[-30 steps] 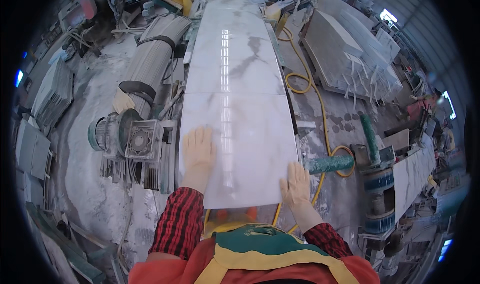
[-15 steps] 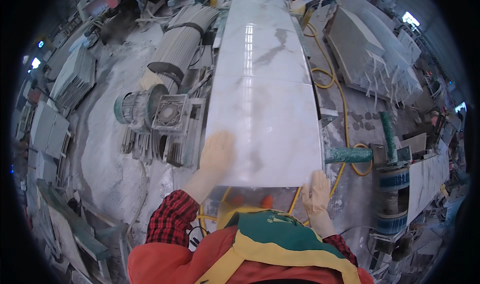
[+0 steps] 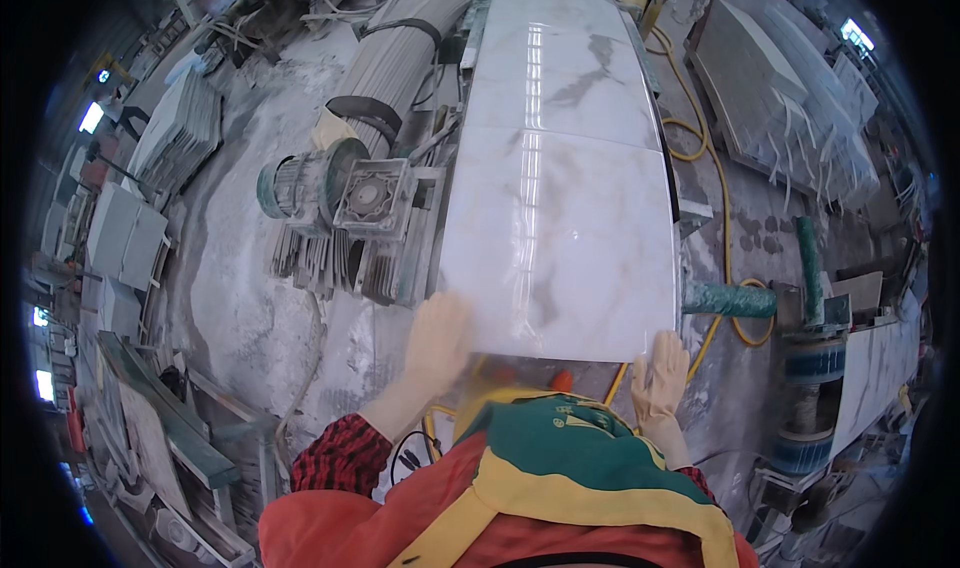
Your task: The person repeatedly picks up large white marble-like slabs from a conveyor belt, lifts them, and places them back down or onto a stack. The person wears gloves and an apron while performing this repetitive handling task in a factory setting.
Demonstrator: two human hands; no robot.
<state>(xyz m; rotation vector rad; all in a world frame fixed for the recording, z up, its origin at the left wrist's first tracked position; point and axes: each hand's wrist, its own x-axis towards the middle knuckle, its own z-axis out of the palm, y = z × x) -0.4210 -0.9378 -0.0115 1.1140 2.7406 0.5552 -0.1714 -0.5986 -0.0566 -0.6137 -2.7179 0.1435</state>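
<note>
A large glossy white marble slab [image 3: 560, 238] with grey veins lies on a long conveyor line, butted against another slab [image 3: 565, 68] further ahead. My left hand [image 3: 436, 340], in a pale glove, rests flat at the slab's near left corner. My right hand [image 3: 659, 378], also gloved, sits at the near right corner, fingers spread against the edge. Red plaid sleeves and an orange-green apron [image 3: 560, 488] fill the lower part of the view.
A green electric motor with gearbox [image 3: 325, 188] stands left of the line. A yellow hose [image 3: 715, 228] runs along the right side past a green roller [image 3: 730, 300]. Stacked stone slabs [image 3: 770, 88] lie at right, more tiles [image 3: 125, 233] at left on the dusty floor.
The slab has slid away from me along the line. Both hands went from lying on its surface to its near edge, the right one now at the corner.
</note>
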